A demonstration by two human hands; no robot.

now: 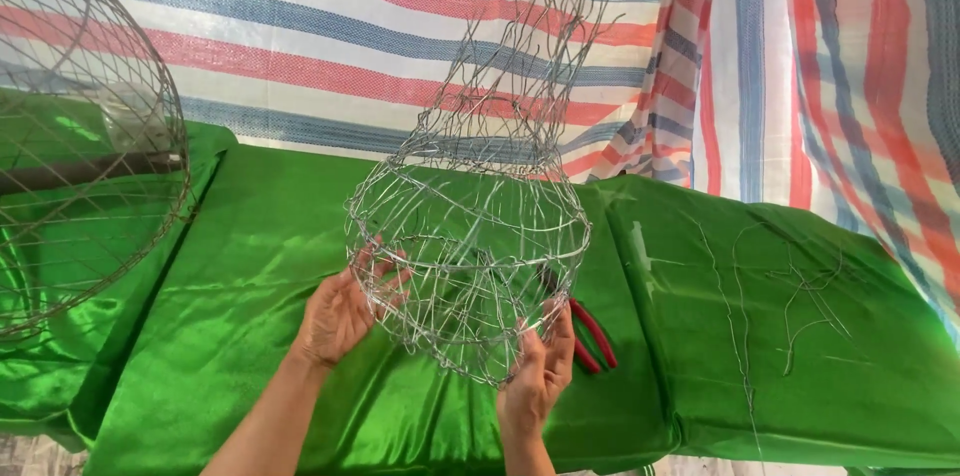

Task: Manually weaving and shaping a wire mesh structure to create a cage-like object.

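At far left a large round wire-mesh cage stands empty on the shiny green cloth. Our left hand and right hand curl their fingers around the half-woven silver wire basket, held above the cloth; we judge it light, springy, best held by its hoops. It holds nothing. Red-handled pliers lie beside it.

Both hands on wire mesh basket, frame centre, hanging over green satin-covered surface. Left hand grips lower left mesh, right hand lower right. Red-handled pliers just right of basket. Loose wire strands right. Second wire basket upper left. Striped tarp behind.
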